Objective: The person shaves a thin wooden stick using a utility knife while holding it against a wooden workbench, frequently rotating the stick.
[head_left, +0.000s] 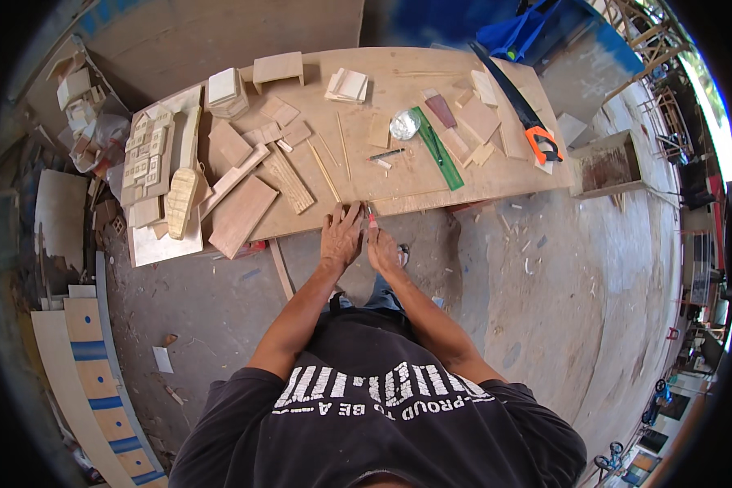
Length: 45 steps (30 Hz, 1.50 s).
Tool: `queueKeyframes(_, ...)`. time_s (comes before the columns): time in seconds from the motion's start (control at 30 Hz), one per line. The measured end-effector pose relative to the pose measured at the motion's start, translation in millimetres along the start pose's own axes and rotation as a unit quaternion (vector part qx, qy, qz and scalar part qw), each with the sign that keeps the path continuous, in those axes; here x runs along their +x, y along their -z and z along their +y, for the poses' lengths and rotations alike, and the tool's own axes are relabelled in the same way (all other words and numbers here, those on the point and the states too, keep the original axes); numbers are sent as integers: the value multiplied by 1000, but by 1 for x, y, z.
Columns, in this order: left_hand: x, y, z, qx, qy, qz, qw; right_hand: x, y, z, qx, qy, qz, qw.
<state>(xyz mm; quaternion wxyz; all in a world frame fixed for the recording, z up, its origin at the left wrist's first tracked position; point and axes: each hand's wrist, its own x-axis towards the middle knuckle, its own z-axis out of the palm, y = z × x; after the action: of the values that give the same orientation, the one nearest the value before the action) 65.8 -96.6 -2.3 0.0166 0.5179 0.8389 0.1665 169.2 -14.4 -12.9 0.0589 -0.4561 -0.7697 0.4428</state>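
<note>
1. Red-handled tool sits in the right hand, fingers closed around it, tip pointing up at the near edge of the board; it is too small to tell what kind of tool it is (a small knife or marker, perhaps).
2. Left hand lies flat, fingers spread, pressing on the board's edge just beside the right hand and touching nothing else.
3. Progress, as a judgement: plenty is cut already, with wooden pieces spread above and to the left of the hands, and work is now at the board edge itself; how much remains cannot be read here.
4. Just above the hands: thin sticks. Up and right: a green ruler and a crumpled silvery wad.
5. Far up right, well apart: a handsaw with orange and black grip.
6. Up left: a stack of small wooden blocks, and a plank nearer the left hand. Nothing crowds the hands.
</note>
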Motion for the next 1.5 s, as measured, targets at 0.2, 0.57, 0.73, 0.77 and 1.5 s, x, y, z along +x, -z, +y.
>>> queueKeyframes(0.2, 2, -1, -3, 2, -8, 0, 1000, -1, 3, -15, -34, -27, 22, 999)
queueKeyframes(0.57, 7, 4, -10, -11, -29, -6, 1000, 5, 0, -9, -68, -1, 15, 998)
queueKeyframes(0.73, 11, 5, -12, -13, -29, -23, 999, 12, -1, -17, -79, -22, 13, 997)
queueKeyframes(0.77, 12, 6, -13, -12, -26, -23, 999, 14, 0, -24, -66, -48, 6, 997)
queueKeyframes(1.5, 48, -10, -15, -155, 93, 154, 971, 28, 4, 6, -36, -15, -49, 998)
